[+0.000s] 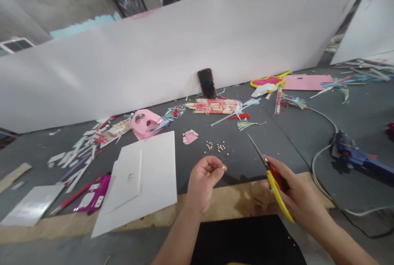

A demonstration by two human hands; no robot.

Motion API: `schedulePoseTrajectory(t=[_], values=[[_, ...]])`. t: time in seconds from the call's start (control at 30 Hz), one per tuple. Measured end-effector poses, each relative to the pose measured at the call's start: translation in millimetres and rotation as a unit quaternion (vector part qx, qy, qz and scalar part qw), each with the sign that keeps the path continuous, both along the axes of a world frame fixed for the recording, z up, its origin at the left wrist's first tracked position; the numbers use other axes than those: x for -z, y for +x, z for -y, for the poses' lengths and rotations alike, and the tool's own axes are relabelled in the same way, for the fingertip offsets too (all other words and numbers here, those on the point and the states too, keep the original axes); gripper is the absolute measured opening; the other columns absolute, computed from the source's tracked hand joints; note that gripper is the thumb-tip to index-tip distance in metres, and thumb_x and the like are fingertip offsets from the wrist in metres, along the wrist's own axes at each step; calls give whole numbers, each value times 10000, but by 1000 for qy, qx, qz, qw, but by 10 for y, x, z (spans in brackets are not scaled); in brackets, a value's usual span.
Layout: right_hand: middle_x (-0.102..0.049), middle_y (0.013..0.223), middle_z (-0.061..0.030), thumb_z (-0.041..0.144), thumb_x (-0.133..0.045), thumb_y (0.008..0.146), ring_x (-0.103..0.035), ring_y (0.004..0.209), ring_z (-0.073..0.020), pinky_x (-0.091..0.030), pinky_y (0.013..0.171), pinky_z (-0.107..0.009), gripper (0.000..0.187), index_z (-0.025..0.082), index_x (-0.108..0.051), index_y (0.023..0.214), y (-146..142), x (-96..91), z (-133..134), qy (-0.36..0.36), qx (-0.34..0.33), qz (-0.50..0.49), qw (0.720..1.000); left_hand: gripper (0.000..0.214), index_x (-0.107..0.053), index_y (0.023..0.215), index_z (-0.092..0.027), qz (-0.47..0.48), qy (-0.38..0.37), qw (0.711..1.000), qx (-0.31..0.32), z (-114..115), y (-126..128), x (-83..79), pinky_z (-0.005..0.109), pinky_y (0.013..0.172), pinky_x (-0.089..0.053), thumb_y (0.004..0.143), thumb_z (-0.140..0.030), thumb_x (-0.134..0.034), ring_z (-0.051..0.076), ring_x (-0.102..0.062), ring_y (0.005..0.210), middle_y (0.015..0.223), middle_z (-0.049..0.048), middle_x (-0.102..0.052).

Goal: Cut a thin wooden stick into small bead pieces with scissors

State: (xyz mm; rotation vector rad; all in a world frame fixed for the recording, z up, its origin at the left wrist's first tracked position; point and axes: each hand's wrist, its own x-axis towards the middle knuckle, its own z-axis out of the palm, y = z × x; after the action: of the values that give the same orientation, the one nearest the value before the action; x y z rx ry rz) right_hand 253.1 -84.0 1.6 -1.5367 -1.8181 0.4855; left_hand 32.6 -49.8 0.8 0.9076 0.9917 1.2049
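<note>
Bead (223, 168), tiny, pale, round, sat pinched in left hand (203, 179) fingertips; right hand (295, 193), at 3 o'clock, gripped yellow-handled scissors (271, 177), blades closed.

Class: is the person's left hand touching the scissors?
Apart. The head view shows dark table between the left hand and the scissors, which the right hand holds.
</note>
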Motion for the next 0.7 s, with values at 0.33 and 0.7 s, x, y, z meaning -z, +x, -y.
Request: schedulePoseTrajectory(t=[0.33, 0.7], values=[[-639, 733, -8, 528, -601, 756, -576, 589, -140, -477, 549, -231, 563, 173, -576, 1193, 174, 292, -205, 8, 147, -74, 986, 229, -645, 902, -229, -535, 232, 811, 46, -490, -24, 26, 347, 842, -453, 748, -59, -633, 190, -608, 897, 828, 0, -687], [-601, 657, 30, 487, -618, 756, -547, 526, -114, -457, 495, -191, 476, 192, -612, 1129, 128, 202, -146, 33, 112, -82, 990, 243, -652, 939, -233, -586, 279, 755, 95, -765, 2, 61, 333, 829, -455, 765, -65, -633, 187, -602, 879, 833, -10, -714]])
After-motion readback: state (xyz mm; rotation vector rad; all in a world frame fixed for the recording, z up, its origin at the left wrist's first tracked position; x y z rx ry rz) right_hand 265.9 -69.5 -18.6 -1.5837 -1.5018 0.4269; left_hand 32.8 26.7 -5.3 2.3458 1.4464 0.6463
